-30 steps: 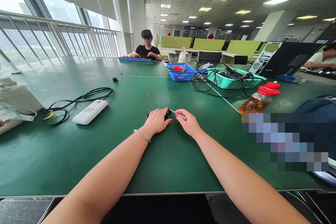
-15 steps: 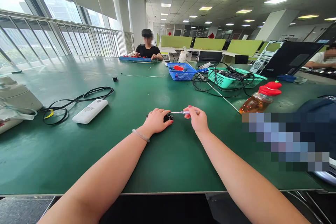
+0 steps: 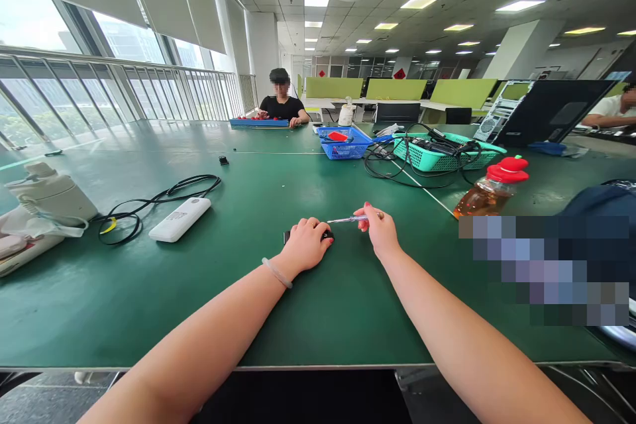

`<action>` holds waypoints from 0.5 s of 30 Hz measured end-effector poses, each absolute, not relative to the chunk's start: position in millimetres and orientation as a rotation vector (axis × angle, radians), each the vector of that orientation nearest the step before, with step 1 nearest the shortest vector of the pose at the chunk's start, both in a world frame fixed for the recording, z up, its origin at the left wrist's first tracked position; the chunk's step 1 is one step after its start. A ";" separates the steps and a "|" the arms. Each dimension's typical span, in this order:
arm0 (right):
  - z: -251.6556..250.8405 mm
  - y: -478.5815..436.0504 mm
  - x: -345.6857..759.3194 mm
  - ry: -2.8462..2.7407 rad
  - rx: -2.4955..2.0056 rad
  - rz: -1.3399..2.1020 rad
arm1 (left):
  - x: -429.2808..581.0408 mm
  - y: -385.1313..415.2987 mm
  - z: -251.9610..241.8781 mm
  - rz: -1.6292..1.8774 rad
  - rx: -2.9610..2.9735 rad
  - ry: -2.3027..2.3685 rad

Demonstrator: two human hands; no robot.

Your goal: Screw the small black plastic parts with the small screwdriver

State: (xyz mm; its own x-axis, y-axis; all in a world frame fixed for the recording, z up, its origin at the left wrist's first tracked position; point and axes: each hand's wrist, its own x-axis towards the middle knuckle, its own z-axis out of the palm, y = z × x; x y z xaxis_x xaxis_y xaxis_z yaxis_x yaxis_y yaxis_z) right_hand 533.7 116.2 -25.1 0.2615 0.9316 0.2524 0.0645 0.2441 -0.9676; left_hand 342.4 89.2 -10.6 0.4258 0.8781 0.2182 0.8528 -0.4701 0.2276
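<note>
My left hand (image 3: 308, 244) lies over a small black object (image 3: 328, 235) on the green table and grips it from above. Most of the object is hidden under the palm; its ends show at both sides, and its kind cannot be made out. In my right hand (image 3: 380, 230) is a slim screwdriver (image 3: 352, 218) with a clear handle, pinched between the fingers. Its thin metal shaft points left, the tip close to my left fingers and just beyond the black object, seemingly not touching it.
A white power bank (image 3: 179, 219) and black cable (image 3: 129, 212) lie left. Ahead are a tiny black piece (image 3: 223, 160), a blue basket (image 3: 342, 151) and a green basket (image 3: 437, 160) with cables. A red-capped bottle (image 3: 489, 193) stands right. A person (image 3: 283, 106) sits opposite.
The view has tilted up slightly. The screwdriver tip, which was right at the black object's end, now sits a little apart from it. Both hands keep their grips.
</note>
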 end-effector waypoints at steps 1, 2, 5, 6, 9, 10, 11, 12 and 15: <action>-25.4 116.2 533.9 -1.153 -1.161 0.831 | 341.8 85.0 -9.7 0.448 2.595 1.555; -25.6 116.1 534.0 -1.168 -1.165 0.846 | 339.9 80.2 -8.8 0.426 2.608 1.533; -25.0 114.5 534.1 -1.202 -1.177 0.865 | 323.3 63.1 -6.3 0.406 2.621 1.482; -24.4 113.7 533.8 -1.207 -1.180 0.867 | 313.5 56.8 -5.7 0.411 2.611 1.479; -21.7 111.0 532.8 -1.214 -1.191 0.873 | 269.4 39.4 -4.6 0.426 2.574 1.494; -20.6 110.0 532.5 -1.215 -1.198 0.871 | 250.0 35.0 -4.5 0.435 2.563 1.510; -19.6 109.2 532.3 -1.215 -1.206 0.868 | 228.6 31.5 -4.5 0.445 2.550 1.534; -18.8 108.4 532.2 -1.216 -1.212 0.864 | 205.9 29.0 -4.5 0.457 2.536 1.574; -17.2 107.0 532.3 -1.213 -1.232 0.849 | 135.8 26.3 -3.8 0.443 2.517 1.683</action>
State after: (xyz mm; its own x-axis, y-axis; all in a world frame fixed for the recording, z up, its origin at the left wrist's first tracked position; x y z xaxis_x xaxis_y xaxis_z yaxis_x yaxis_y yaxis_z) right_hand 532.3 107.0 -17.2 0.2034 0.9562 0.2106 0.1296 0.1869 -0.9738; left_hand 135.8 26.3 -3.8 0.3541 0.9150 0.1935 0.8916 -0.3927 0.2256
